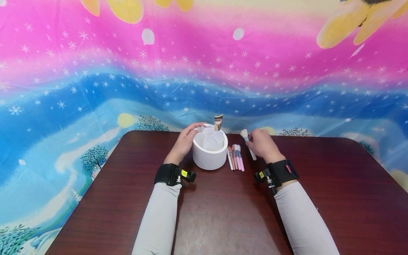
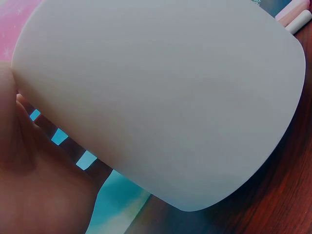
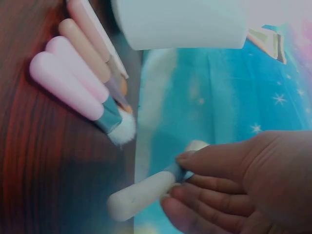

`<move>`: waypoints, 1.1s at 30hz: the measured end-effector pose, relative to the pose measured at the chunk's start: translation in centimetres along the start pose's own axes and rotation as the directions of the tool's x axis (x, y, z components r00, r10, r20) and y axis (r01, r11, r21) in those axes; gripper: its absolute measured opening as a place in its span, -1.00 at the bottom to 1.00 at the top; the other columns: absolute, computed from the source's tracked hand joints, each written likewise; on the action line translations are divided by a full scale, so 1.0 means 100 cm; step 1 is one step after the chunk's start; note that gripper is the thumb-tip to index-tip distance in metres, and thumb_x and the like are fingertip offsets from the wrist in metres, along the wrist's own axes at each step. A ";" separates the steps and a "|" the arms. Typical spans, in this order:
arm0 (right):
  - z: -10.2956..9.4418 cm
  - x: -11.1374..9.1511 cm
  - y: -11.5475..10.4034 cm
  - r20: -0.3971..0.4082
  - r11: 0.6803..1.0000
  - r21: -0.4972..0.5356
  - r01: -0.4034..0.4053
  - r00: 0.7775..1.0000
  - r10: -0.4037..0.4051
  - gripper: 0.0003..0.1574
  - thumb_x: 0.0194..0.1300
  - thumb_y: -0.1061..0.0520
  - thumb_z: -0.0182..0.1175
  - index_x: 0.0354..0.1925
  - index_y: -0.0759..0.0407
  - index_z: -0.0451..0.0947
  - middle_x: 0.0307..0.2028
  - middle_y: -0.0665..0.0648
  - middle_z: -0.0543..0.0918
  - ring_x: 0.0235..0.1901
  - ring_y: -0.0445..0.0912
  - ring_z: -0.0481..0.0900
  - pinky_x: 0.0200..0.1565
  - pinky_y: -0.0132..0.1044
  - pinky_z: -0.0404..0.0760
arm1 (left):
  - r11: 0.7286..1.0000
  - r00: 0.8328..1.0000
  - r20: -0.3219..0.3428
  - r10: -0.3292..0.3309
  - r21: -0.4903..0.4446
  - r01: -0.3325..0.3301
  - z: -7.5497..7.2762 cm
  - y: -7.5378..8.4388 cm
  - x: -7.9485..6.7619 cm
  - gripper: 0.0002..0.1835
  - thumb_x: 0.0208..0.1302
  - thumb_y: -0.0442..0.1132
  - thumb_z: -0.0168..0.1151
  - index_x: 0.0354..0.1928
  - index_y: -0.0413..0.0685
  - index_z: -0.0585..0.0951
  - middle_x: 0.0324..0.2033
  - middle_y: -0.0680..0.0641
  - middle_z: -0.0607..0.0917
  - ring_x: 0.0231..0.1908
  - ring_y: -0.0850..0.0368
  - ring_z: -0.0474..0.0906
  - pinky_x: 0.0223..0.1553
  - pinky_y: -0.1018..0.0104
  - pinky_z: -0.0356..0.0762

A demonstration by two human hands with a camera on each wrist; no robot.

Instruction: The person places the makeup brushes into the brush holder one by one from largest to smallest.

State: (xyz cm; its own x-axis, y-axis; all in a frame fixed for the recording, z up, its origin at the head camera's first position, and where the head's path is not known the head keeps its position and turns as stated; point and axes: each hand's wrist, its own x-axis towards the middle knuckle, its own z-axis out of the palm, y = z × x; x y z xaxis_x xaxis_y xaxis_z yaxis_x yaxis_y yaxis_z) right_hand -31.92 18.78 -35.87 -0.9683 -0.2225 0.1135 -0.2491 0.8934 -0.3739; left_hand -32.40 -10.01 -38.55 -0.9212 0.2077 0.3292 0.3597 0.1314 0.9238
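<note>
A round white brush holder (image 1: 210, 158) with a divided insert stands on the table. My left hand (image 1: 186, 140) grips its left side, fingers reaching along the rim; in the left wrist view the holder's wall (image 2: 161, 97) fills most of the picture. One brush with a gold ferrule (image 1: 218, 122) stands upright at the holder's back. To the right, my right hand (image 1: 264, 143) pinches a white-handled makeup brush (image 3: 141, 195) near its ferrule, its pale bristles (image 1: 244, 133) pointing up and away. Several pink, tan and white makeup brushes (image 1: 238, 161) lie side by side between holder and right hand.
The dark red-brown table (image 1: 220, 216) ends at a far edge just behind the holder. Beyond it hangs a colourful cloth backdrop (image 1: 204, 71) with snowflakes. Each wrist wears a black strap (image 1: 283, 173) with a small camera.
</note>
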 end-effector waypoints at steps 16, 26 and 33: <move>-0.007 -0.001 -0.010 -0.074 0.996 0.078 0.035 0.997 -0.030 -0.83 0.30 0.17 0.11 -0.24 0.26 0.55 -0.34 0.20 0.62 -0.45 -0.05 0.54 -0.40 -0.16 0.54 | 1.000 1.000 0.014 -0.003 -0.014 0.003 0.000 0.000 0.000 -0.66 0.46 -0.21 -0.20 0.09 0.02 0.53 0.22 0.07 0.41 0.23 0.21 0.19 0.25 -0.03 0.10; -0.007 0.001 -0.013 -0.157 0.988 0.137 0.064 0.987 -0.043 -0.78 0.28 0.16 0.15 -0.17 0.31 0.54 -0.33 0.21 0.64 -0.39 -0.04 0.57 -0.35 -0.13 0.58 | 1.000 1.000 -0.005 -0.001 0.003 0.001 0.001 0.001 -0.001 -0.66 0.42 -0.22 -0.19 0.07 0.06 0.54 0.16 0.16 0.46 0.19 0.29 0.23 0.23 0.04 0.15; -0.009 0.001 -0.018 -0.238 0.978 0.176 0.110 0.969 -0.066 -0.76 0.26 0.17 0.18 -0.15 0.31 0.52 -0.31 0.20 0.63 -0.32 -0.03 0.56 -0.29 -0.11 0.58 | 1.000 1.000 -0.009 0.003 0.001 -0.003 0.001 0.000 -0.001 -0.66 0.42 -0.22 -0.19 0.07 0.06 0.54 0.16 0.17 0.47 0.19 0.30 0.23 0.23 0.05 0.15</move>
State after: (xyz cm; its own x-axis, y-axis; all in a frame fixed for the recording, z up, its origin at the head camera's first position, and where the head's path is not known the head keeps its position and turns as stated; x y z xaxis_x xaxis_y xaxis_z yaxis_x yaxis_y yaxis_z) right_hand -31.52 17.48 -34.39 -0.9177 -0.1816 0.3534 -0.3530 0.7811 -0.5151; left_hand -32.30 -9.87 -38.55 -0.9213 0.1997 0.3336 0.3626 0.1322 0.9225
